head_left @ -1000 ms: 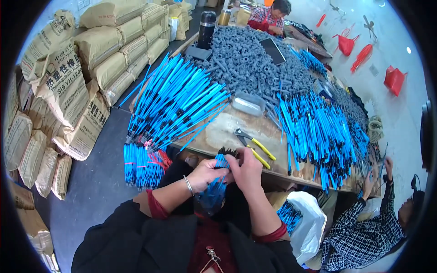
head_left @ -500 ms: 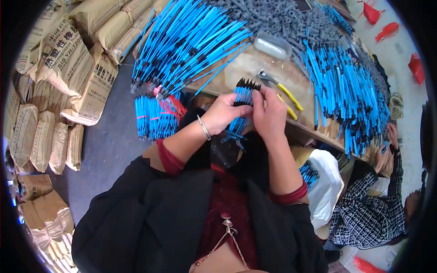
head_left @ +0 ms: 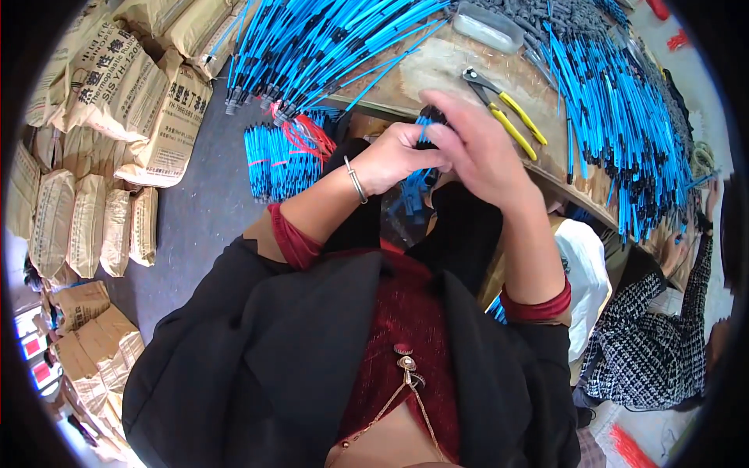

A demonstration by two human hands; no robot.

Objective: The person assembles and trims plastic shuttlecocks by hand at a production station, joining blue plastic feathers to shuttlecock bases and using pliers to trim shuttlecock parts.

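My left hand is closed round a small bundle of thin blue strips with black ends, held upright just off the workbench's near edge. Over the top of that bundle, my right hand lies flat with its fingers stretched out; it hides most of the black ends. Yellow-handled cutters rest on the wooden workbench, beyond my right hand. A large fanned pile of blue strips covers the bench's left part.
More blue strips are heaped at the right, near a clear plastic box. Tied blue bundles stand at the left with red string. Brown paper sacks line the far left. A co-worker's patterned sleeve is beyond a white sack.
My right hand has gone from pinching the bundle's top to lying flat over it with fingers extended. The view has shifted a little; the left hand keeps its hold.
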